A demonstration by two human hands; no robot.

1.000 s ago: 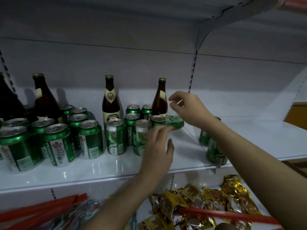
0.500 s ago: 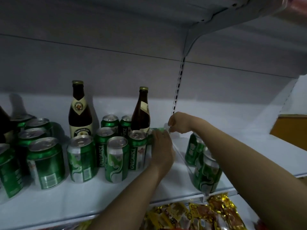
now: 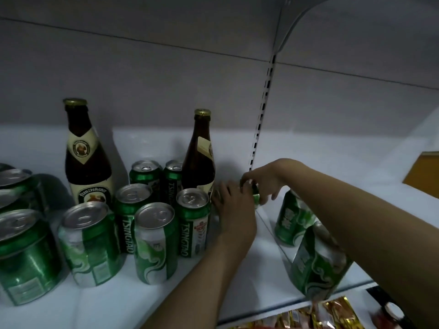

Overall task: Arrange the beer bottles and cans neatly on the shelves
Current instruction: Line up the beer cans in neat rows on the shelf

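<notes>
Can in hand: a green can (image 3: 256, 197) sits between both hands at the right end of the can cluster, just right of the nearer brown bottle (image 3: 199, 157); most of it is hidden, so I cannot tell whether it stands upright or lies tilted.
Right hand (image 3: 263, 179): fingers curled over the can's top, pinching it from above.
Left hand (image 3: 235, 212): pressed against the can's near side, fingers fairly straight; whether they wrap round it is hidden.
Shelf (image 3: 166, 305): white, smooth, probably slippery under a can base.
Risk, neighbour: the left wrist is just beside the front can (image 3: 193, 222); a sideways nudge could topple it into the can (image 3: 155, 243) next to it.
Risk, bottle: the tall bottle stands close behind the fingers; a push of the can backward could rock it.
Risk, right forearm: it passes over two cans (image 3: 292, 219) on the next shelf section; lowering the elbow could knock them off the front edge.
Risk, grip: a top-only pinch on a smooth can may slip if the left hand lets go early.
</notes>
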